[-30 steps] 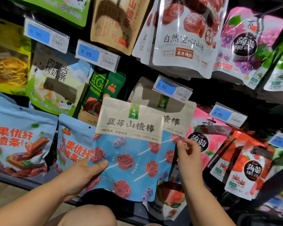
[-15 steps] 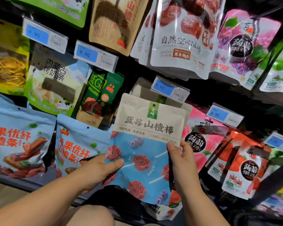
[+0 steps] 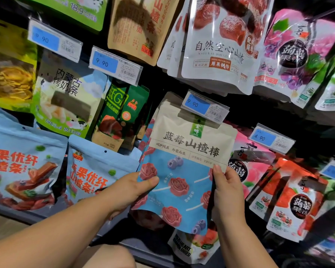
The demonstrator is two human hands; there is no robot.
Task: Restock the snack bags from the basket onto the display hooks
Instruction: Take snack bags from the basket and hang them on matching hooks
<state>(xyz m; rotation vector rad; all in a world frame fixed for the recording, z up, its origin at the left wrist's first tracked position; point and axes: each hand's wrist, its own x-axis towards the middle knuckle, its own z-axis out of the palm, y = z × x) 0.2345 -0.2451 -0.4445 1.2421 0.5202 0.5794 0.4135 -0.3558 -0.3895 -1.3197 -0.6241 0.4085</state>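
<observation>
The bag (image 3: 184, 171) stood nearly upright, its top edge tucked just under the price tag (image 3: 204, 106). Below the tag, the left hand (image 3: 130, 192) pinched the bag's left edge, thumb on front. The right hand (image 3: 228, 192) gripped its right edge, nearer the tag. Whatever it would hang on was hidden behind the tag.

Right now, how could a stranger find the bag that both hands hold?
On the display wall, look under the rightmost 9.90 price tag. There the left hand and right hand grip the blueberry hawthorn stick bag. Unlike its neighbours, it has a beige top over blue with pink rose-shaped lollipops.
</observation>
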